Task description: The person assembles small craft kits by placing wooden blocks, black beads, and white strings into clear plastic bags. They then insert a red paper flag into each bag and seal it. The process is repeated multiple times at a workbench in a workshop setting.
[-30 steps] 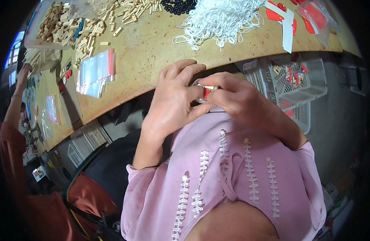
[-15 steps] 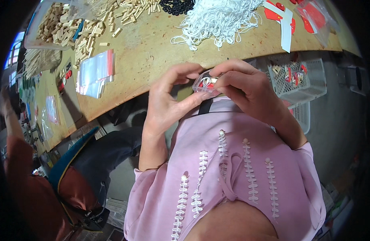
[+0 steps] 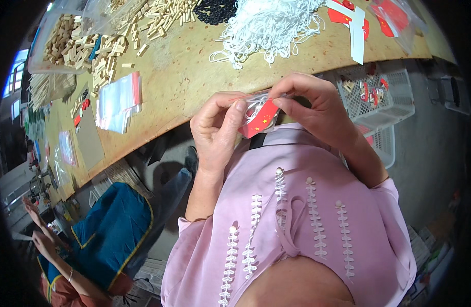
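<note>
Plastic bag (image 3: 257, 114), clear and small, is held between the person's two hands just at the tabletop's near edge, in front of a pink shirt (image 3: 317, 153). Inside it show a loop of white string (image 3: 252, 106) and a red strip (image 3: 262, 118) with yellow stars; whether the strip lies wholly within is hard to tell. The left hand (image 3: 215, 123) pinches one side between thumb and fingers, and the right hand (image 3: 313, 102) grips the opposite upper corner. On the tabletop (image 3: 179, 66), toward the far left corner, a clear tub (image 3: 41, 64) holds many wooden blocks (image 3: 66, 38), with more spilled beside it. Next to the tub, a clear bag of thin sticks (image 3: 51, 88) lies along the left side. Flat empty bags (image 3: 117, 105) with red top strips are stacked near the near edge. Toward the right end, another clear bag holds red pieces (image 3: 396, 15). Below the near edge on the right, a white crate (image 3: 391, 115) contains small red and wooden pieces, with a second crate (image 3: 385, 146) under it.
</note>
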The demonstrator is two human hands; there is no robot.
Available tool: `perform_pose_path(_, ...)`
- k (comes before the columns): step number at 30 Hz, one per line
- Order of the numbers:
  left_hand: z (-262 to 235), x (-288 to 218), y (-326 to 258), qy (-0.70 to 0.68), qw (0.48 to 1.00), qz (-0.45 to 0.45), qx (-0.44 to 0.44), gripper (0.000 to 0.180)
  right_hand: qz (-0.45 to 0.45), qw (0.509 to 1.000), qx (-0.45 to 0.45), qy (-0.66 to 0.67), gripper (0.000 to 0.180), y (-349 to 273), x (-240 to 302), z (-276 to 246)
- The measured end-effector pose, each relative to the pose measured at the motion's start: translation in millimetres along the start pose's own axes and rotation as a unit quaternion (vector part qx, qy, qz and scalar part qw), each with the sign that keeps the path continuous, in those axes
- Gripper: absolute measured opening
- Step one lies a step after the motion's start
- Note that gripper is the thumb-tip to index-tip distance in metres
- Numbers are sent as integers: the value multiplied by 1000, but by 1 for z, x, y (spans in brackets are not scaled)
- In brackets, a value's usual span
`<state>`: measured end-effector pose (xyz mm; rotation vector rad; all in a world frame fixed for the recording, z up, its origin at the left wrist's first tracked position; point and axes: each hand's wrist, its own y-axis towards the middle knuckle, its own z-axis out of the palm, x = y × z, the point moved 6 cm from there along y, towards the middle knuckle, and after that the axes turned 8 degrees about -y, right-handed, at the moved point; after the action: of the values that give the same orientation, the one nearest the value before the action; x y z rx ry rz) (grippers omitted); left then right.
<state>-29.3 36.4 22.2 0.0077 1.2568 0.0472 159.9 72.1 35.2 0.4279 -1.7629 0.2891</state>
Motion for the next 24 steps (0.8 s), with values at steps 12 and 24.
perform_pose_path(12,13,3,-1,-10,999,28,22,8,-115,991,35,-62,9,0,3,7)
perform_pose_path(24,11,15,3,-46,999,-8,17,13,-28,998,-12,-60,21,-9,0,5)
